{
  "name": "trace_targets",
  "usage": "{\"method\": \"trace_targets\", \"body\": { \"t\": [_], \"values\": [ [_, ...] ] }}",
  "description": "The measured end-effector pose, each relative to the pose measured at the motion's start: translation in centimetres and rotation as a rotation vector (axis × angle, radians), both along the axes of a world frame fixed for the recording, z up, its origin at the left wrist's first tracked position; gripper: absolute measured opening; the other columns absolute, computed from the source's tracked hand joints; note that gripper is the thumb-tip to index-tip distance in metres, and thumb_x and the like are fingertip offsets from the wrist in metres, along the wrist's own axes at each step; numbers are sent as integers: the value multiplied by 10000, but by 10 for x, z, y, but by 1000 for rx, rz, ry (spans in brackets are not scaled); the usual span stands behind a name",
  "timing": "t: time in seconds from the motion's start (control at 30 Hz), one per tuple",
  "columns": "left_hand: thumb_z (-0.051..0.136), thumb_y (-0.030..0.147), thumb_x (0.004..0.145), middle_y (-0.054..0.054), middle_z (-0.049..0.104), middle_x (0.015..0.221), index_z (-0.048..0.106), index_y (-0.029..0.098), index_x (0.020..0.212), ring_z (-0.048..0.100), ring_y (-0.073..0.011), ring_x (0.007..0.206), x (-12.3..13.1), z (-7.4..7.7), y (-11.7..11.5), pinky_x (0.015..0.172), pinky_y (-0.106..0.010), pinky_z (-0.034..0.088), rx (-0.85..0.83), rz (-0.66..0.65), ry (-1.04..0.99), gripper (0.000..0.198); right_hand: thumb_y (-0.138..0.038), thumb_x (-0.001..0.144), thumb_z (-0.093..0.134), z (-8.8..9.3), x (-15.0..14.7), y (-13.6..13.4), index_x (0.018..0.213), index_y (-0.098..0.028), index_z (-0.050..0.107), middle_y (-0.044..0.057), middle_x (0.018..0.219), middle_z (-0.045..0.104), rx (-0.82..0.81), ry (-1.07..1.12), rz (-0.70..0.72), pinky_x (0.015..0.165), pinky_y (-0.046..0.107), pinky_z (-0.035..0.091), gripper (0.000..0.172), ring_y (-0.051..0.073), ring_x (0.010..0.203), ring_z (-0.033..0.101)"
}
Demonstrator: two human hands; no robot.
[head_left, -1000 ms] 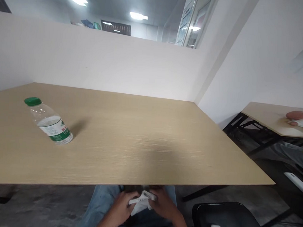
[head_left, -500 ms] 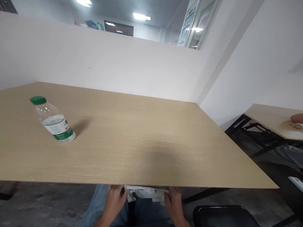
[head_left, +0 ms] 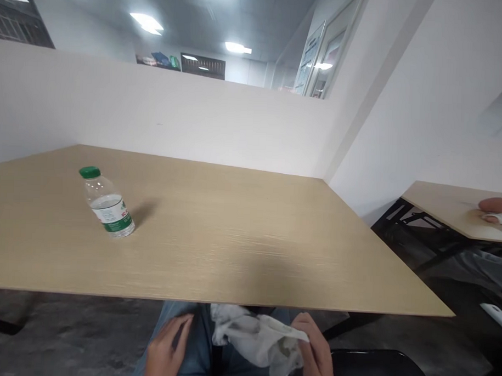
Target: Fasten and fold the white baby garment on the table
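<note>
A crumpled, thin white cloth [head_left: 258, 336] hangs over my lap below the table's near edge. My right hand [head_left: 316, 349] pinches its right end between thumb and fingers. To the left of the cloth, my left hand [head_left: 168, 347] is apart from it and empty, with a gap between its thumb and forefinger. The far left end of the cloth lies close under the table edge.
A clear plastic bottle [head_left: 109, 208] with a green cap stands on the left of the wooden table [head_left: 234, 209]. A black chair [head_left: 380, 371] is at lower right. Further right is another table [head_left: 435, 202], with a person's hand [head_left: 495, 205] near something white.
My left hand has let go of the cloth and moved left and down. My right hand has shifted right with its end, and the cloth now droops. The view has tilted up slightly.
</note>
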State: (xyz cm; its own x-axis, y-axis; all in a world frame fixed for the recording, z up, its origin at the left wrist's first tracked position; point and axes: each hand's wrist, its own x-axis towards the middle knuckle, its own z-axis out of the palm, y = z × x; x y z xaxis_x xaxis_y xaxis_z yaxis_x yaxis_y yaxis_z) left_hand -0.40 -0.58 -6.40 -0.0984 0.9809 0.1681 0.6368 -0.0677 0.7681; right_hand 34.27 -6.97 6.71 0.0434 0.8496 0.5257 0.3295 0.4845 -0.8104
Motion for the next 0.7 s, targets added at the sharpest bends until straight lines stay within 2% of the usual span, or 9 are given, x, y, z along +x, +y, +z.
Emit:
{"method": "trace_targets", "body": {
  "t": [0.1,0.17,0.23,0.33,0.4,0.47,0.53,0.63,0.7],
  "values": [
    [518,700,864,43,626,1183,742,289,1102,613,19,1083,18,18,-8,950,33,513,-204,-135,-177,525,-387,1036,478,19,-3,-3,869,-192,646,47,771,559,-8,141,-66,648,256,459,307,175,699,538],
    [562,726,827,10,637,1128,735,269,1128,610,27,980,41,21,-14,894,33,510,-326,-299,-211,574,-405,1021,511,27,-5,-4,859,-181,652,49,775,578,-36,198,-73,644,244,451,310,173,706,544],
    [621,728,785,-11,618,1191,724,257,1168,608,12,1028,66,19,-20,915,22,518,-370,-416,-208,615,-421,1011,525,33,-8,-5,846,-174,655,46,764,570,-34,235,-50,640,239,444,325,168,698,535],
    [557,728,825,8,537,1348,670,323,1273,566,-24,1226,96,17,-20,1093,-34,512,-325,-432,-188,615,-442,1000,535,37,-9,-8,829,-173,653,38,745,538,-21,260,4,633,236,429,339,160,681,509],
    [573,728,814,39,475,1421,622,385,1323,480,-59,1371,107,21,-16,1257,-127,450,-269,-429,-143,615,-437,1003,527,36,-7,-9,832,-176,652,37,745,527,-32,275,28,630,237,420,336,159,680,497],
    [585,719,811,49,469,1421,607,417,1325,442,-83,1404,112,27,-11,1340,-224,383,-228,-443,-95,597,-435,1013,505,34,-4,-11,829,-177,645,38,743,513,-47,301,45,628,243,415,346,161,682,483],
    [488,689,879,19,556,1295,683,372,1210,507,-77,1279,117,31,-8,1295,-241,411,-228,-465,-72,498,-434,1022,485,31,-1,-12,818,-178,637,39,738,498,-54,336,55,634,251,418,360,164,685,475],
    [354,640,947,-22,617,1103,732,244,1017,550,-34,1092,120,34,-10,1101,-108,462,-265,-479,-144,552,-421,1022,483,31,4,-15,821,-178,642,44,752,512,-44,342,30,646,256,427,353,169,700,491],
    [377,678,929,-35,614,1088,702,182,1026,558,-9,1047,115,37,-14,985,-33,453,-288,-435,-257,601,-415,1023,480,34,8,-17,819,-175,642,47,752,527,-25,298,-8,638,258,430,355,171,694,503]
  ]
}}
